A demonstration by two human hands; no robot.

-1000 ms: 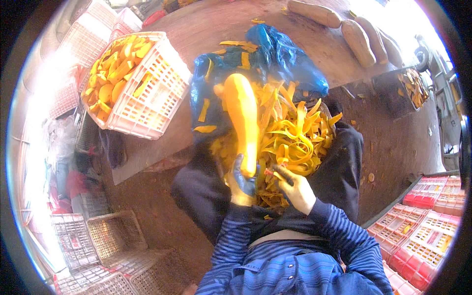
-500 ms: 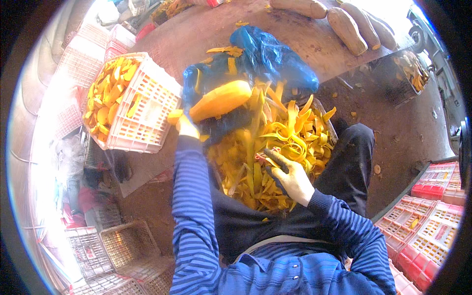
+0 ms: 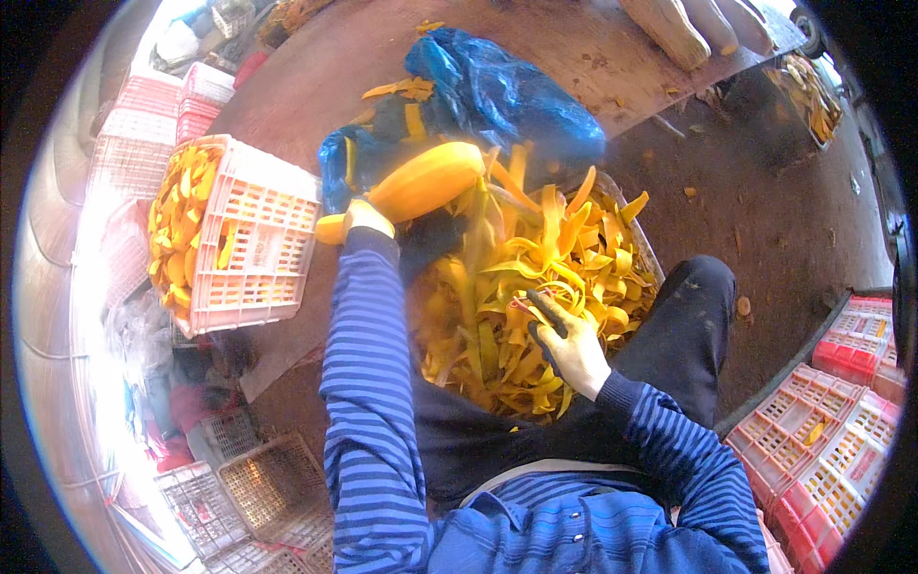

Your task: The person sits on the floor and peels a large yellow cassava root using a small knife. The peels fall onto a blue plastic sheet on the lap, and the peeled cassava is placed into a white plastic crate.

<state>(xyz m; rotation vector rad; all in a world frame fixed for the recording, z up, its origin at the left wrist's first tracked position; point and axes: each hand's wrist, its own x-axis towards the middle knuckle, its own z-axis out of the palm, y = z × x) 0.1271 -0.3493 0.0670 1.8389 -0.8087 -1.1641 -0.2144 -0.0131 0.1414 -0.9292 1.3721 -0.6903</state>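
My gloved left hand [image 3: 368,215] grips a long orange peeled squash [image 3: 428,177] by its narrow end, tilted sideways over the blue plastic sheet [image 3: 507,91], toward the crate of cut pieces. My gloved right hand [image 3: 564,340] is closed on a small peeler [image 3: 533,306] with thin reddish parts, over a heap of yellow-orange peels [image 3: 593,263] in a container between my legs. Loose peel strips lie on the sheet.
A white crate [image 3: 256,253] of cut orange pieces stands at left, with stacked crates [image 3: 139,115] behind. Pale unpeeled squashes [image 3: 669,29] lie upper right. Red and white crates [image 3: 794,440] sit lower right, empty baskets [image 3: 268,478] lower left, a bin of scraps [image 3: 798,100] upper right.
My left hand has moved up and leftward, swinging the squash from upright to sideways toward the crate. My right hand stays low over the peels. The view has shifted slightly.
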